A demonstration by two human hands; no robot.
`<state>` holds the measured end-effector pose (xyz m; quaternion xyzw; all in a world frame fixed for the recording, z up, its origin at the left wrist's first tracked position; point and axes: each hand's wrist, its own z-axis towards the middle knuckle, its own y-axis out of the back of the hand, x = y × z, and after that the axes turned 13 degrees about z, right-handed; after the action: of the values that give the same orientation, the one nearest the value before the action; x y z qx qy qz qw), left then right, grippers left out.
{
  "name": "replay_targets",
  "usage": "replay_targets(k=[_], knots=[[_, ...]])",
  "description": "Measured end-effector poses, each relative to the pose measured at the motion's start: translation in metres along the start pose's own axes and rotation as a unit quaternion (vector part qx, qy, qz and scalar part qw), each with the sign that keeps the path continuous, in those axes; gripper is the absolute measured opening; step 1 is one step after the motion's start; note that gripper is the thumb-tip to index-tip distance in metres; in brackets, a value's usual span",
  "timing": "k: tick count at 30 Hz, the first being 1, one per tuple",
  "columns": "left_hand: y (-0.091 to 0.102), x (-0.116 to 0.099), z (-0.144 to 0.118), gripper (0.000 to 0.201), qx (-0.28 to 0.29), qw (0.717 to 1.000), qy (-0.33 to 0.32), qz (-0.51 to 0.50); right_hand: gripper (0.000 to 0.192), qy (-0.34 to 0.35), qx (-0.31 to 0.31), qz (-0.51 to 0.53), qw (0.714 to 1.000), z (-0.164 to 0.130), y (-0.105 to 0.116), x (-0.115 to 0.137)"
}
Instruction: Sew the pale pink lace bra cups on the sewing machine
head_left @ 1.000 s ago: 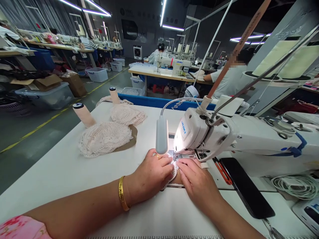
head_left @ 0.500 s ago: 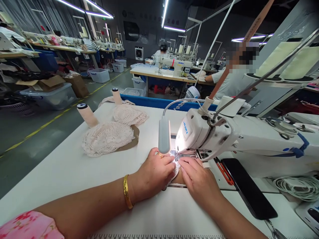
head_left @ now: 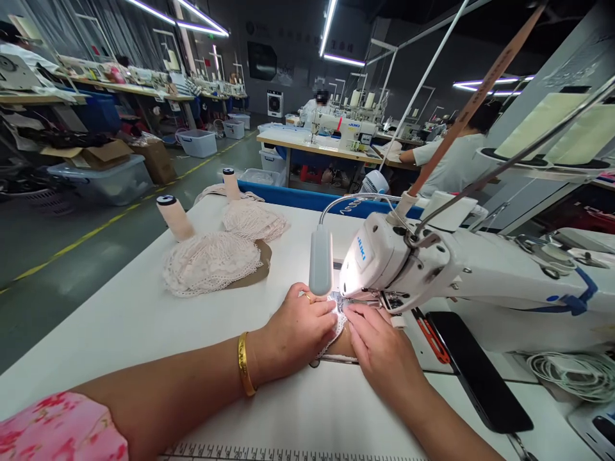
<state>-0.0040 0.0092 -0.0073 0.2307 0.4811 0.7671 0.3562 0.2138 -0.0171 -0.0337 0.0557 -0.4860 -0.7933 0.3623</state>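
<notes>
Head view: I look down over both forearms to the lit spot under the sewing machine.
Lace piece: this lace-edged piece lies on the machine bed between the hands, its far end at the presser foot.
Left hand: the left hand rests bent on the lace side, fingers together; whether it pinches, I can't tell.
Right hand: the right hand has its fingers close together, tips beside the foot; I can't tell if they grip or only press.
Good handling: I'd say light, even pressure suits this soft edge; keep the scallops flat, steer without tugging, and mind those fingertips so near the needle area.
Lamp: the lamp hangs just above the left hand's fingers.
Table: lace cups lie farther left on the table.
</notes>
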Motion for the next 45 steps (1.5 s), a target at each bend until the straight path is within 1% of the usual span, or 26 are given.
replay_targets(k=[6,10,16,22,29,34,39,45], knots=[[0.0018,-0.0005,-0.0007,0.018,-0.021,1.0,0.001,0.005,0.032,-0.001,-0.006,-0.005,1.0,0.0008,0.0006,0.0011],[0.0031,-0.0009,-0.0011,0.018,-0.034,0.999,0.001,0.016,0.035,0.005,-0.003,-0.022,1.0,0.0023,0.0015,0.0017],[0.0004,-0.0017,-0.001,0.015,-0.046,0.998,0.003,0.034,0.036,0.01,-0.001,-0.049,0.999,0.005,0.0024,0.0018],[0.0013,-0.0021,-0.0005,0.017,-0.045,0.998,0.003,0.037,0.035,-0.005,0.001,-0.042,0.999,0.005,0.0018,0.002],[0.0009,-0.0014,-0.0006,0.017,-0.014,1.0,0.006,0.017,0.037,-0.012,0.004,-0.037,0.999,0.0013,-0.0017,-0.0004],[-0.0007,-0.0009,-0.0018,0.018,-0.015,1.0,0.006,0.018,0.037,-0.027,0.01,-0.02,0.999,-0.0009,-0.004,-0.0005],[0.0009,-0.002,-0.0013,0.019,-0.014,0.999,0.002,0.029,0.037,-0.031,0.001,-0.006,1.0,-0.0002,-0.0036,0.002],[-0.0007,-0.0047,-0.0012,0.02,-0.036,0.998,0.005,0.047,0.036,-0.024,0.002,0.009,1.0,0.0011,-0.0009,0.0033]])
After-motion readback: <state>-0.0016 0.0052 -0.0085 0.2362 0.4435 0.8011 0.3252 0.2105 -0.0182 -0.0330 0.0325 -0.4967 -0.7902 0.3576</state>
